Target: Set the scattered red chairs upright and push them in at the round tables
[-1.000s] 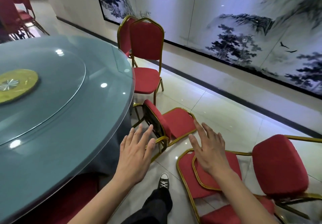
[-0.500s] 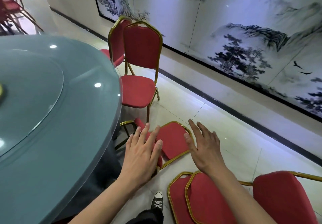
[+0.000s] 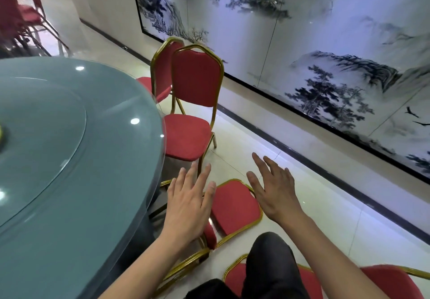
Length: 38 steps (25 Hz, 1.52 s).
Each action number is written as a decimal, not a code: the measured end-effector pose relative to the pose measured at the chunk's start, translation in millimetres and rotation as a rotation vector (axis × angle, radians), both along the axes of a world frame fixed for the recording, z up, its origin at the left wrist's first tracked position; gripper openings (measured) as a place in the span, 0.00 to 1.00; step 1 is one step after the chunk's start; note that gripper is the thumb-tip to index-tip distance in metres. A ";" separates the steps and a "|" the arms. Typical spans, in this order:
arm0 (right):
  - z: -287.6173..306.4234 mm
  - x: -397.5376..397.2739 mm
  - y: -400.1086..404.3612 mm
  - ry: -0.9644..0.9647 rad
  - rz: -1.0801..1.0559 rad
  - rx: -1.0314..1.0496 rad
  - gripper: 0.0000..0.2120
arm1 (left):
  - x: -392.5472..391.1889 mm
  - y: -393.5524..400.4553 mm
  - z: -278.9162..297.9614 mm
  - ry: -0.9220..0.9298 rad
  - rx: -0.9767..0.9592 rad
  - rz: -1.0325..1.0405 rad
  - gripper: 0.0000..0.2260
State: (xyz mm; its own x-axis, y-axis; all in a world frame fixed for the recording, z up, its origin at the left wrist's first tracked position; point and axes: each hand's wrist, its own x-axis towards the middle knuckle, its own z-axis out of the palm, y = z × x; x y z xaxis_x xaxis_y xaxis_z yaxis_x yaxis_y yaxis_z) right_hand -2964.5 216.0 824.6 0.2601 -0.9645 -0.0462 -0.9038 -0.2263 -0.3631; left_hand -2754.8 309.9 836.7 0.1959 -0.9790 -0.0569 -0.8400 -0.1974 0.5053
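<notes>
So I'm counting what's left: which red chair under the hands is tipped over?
The fallen chair between the open left hand and right hand; the chair behind it stands upright.

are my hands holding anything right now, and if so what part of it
Nothing is held. Both the left hand and the right hand are open with fingers spread, above the tipped chair on the floor, not gripping its frame.

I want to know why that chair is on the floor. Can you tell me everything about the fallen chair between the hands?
The fallen chair lies tipped over on the pale tiled floor, beside the round table. It has red padded fabric and a shiny gold metal frame. Its back pad faces up; the seat edge shows below it. Both hands, left and right, hover open above it; contact cannot be told.
</notes>
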 end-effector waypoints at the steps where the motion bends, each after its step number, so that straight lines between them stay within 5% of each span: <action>1: 1.3 0.2 -6.8 0.004 0.011 -0.006 0.33 | -0.2 -5.8 0.2 -0.001 -0.003 0.005 0.35; 14: -8.5 -37.3 -144.3 -0.013 0.141 -0.021 0.34 | -42.0 -114.5 -3.9 -0.133 -0.026 0.127 0.34; 29: -35.5 -260.8 -441.6 -0.119 0.502 0.034 0.33 | -306.4 -349.4 -25.2 -0.188 0.050 0.494 0.33; 38: -35.1 -353.8 -531.5 -0.170 0.434 0.037 0.33 | -390.7 -450.7 -10.5 -0.158 0.058 0.517 0.32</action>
State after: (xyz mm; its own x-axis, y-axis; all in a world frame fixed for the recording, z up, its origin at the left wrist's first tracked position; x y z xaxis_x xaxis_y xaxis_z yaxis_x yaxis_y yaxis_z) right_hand -3318.3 -315.5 789.5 0.6461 -0.7632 -0.0001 -0.6552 -0.5546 -0.5130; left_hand -3145.4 -140.8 826.3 0.6618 -0.7487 -0.0388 -0.6906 -0.6289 0.3572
